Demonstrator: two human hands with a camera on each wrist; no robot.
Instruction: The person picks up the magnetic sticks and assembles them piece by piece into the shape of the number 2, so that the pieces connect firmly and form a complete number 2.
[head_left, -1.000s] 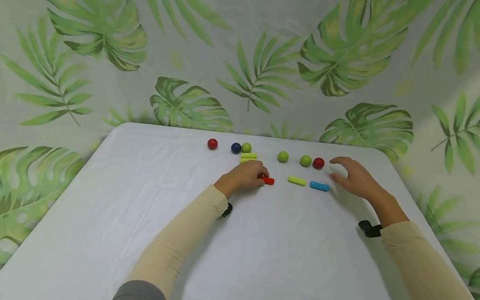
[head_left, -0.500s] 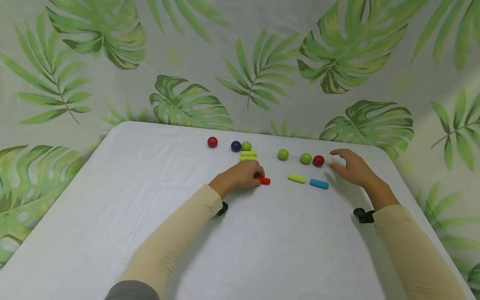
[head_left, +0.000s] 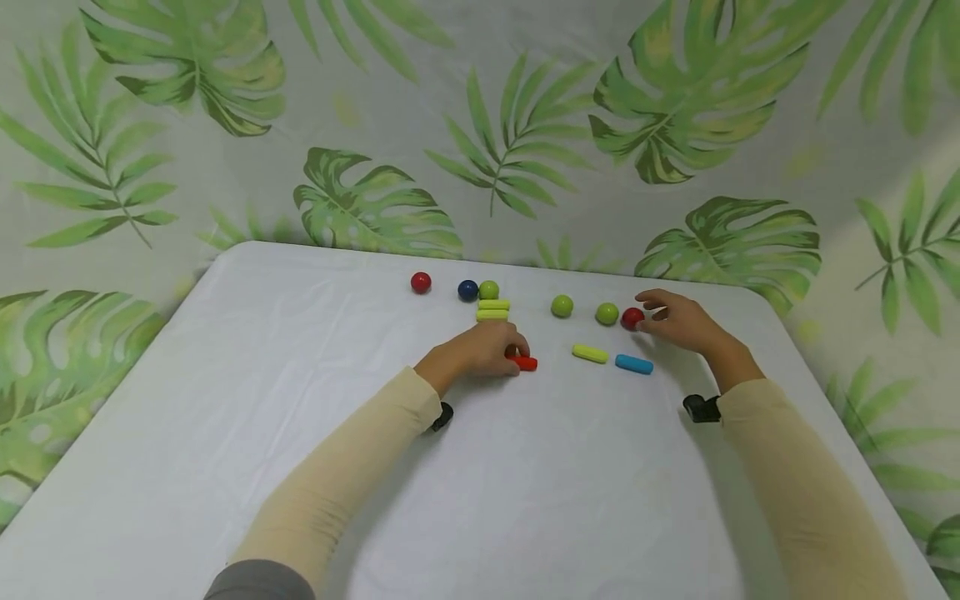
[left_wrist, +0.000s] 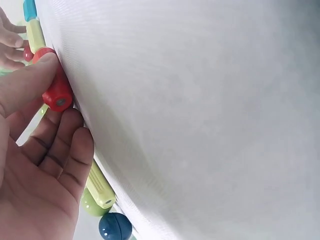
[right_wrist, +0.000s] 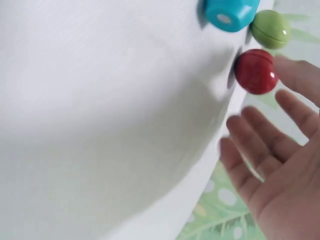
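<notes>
My left hand [head_left: 486, 348] pinches a short red stick [left_wrist: 59, 89] between thumb and fingers, low over the white tabletop. Two yellow-green sticks [head_left: 492, 310] lie just beyond that hand, one behind the other. On the right, my right hand [head_left: 681, 320] is at a red ball [right_wrist: 256, 71], with the thumb close to the ball and the other fingers spread apart. Left of this ball sits a green ball [head_left: 607, 313]. In front of them lie a yellow stick [head_left: 590, 353] and a blue stick [head_left: 633, 364], nearly end to end.
Along the back of the white table [head_left: 315, 333] stand another red ball [head_left: 421, 282], a dark blue ball [head_left: 468, 290] and two more green balls, one touching the blue one. A leaf-patterned cloth [head_left: 525, 125] hangs behind the table's far edge.
My right hand has moved left, from beside the red ball to right at it. The left hand has drawn the red stick slightly left, away from the yellow stick.
</notes>
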